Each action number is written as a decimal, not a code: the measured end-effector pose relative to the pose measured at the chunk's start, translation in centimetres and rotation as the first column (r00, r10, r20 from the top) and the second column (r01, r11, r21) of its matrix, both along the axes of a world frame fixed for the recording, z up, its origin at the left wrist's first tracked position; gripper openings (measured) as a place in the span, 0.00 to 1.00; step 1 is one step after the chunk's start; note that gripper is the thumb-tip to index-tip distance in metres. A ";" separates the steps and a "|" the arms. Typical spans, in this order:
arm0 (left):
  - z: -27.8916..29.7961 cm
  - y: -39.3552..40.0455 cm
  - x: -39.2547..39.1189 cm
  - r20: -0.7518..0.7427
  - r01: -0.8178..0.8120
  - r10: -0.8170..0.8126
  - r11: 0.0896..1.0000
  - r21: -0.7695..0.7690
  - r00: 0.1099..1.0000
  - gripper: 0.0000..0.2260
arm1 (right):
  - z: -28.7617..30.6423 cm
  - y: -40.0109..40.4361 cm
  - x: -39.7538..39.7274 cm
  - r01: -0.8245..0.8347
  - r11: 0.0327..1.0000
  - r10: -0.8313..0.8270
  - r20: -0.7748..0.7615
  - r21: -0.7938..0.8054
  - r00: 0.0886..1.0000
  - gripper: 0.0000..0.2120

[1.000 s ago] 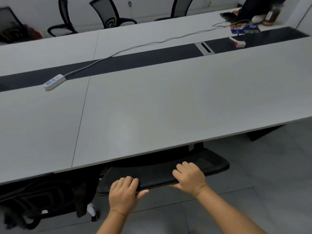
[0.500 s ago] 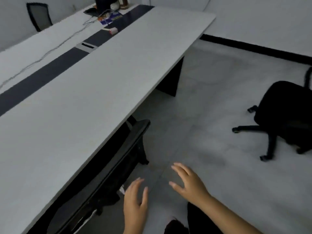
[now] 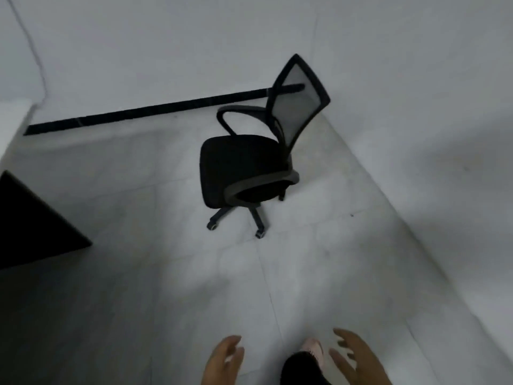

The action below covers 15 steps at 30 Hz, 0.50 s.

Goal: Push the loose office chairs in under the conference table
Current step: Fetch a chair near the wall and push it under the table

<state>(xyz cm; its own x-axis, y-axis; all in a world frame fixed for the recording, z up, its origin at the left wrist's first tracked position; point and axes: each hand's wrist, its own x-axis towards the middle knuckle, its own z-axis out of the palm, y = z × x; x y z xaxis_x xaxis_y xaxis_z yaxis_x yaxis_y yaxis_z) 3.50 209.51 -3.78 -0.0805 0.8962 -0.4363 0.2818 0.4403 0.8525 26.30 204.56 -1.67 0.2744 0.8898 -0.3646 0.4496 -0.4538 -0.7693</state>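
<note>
Empty hands near, loose chair out on the floor beyond.

At the bottom edge, the left hand [image 3: 223, 359] and right hand [image 3: 354, 357] are held apart, fingers loosely spread, nothing gripped; between them a pale shoe [image 3: 313, 350] below a dark trouser leg is seen. Grey tiled floor [image 3: 166, 287] lies ahead. At the left edge, a dark slab [image 3: 30, 226] is cut off, and what it belongs to cannot be told. Farther off, well clear of both hands, the chair [image 3: 249, 162] is stood alone on its castors: black seat, looped black armrests, a black-framed grey mesh back narrowing at the waist. Behind it, a black skirting strip [image 3: 138, 113] is run along the white wall.
</note>
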 end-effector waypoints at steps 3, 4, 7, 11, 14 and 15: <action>0.6 7.2 7.4 -0.013 0.099 -0.099 0.995 0.000 0.995 0.10 | -0.9 4.5 6.5 0.065 0.993 -0.069 0.033 0.103 0.997 0.28; 1.0 9.2 10.0 0.000 0.139 -0.140 0.989 0.046 0.990 0.09 | -0.7 6.2 8.7 0.046 0.990 -0.051 0.034 0.134 0.998 0.29; 2.4 13.5 16.5 0.021 0.240 -0.243 0.966 0.099 0.970 0.08 | 1.7 10.3 13.7 0.069 0.986 -0.073 0.023 0.149 0.997 0.30; 2.1 17.7 22.7 0.018 0.304 -0.305 0.952 0.047 0.952 0.10 | 1.0 12.5 19.3 0.223 0.967 -0.220 -0.043 0.123 0.975 0.28; 0.8 21.1 26.1 0.044 0.301 -0.301 0.953 -0.008 0.953 0.10 | -0.6 14.2 22.8 0.354 0.934 -0.353 -0.024 0.053 0.935 0.18; 0.6 22.7 27.3 0.069 0.306 -0.303 0.952 -0.033 0.951 0.10 | -0.9 15.3 24.1 0.395 0.918 -0.394 -0.051 0.024 0.918 0.19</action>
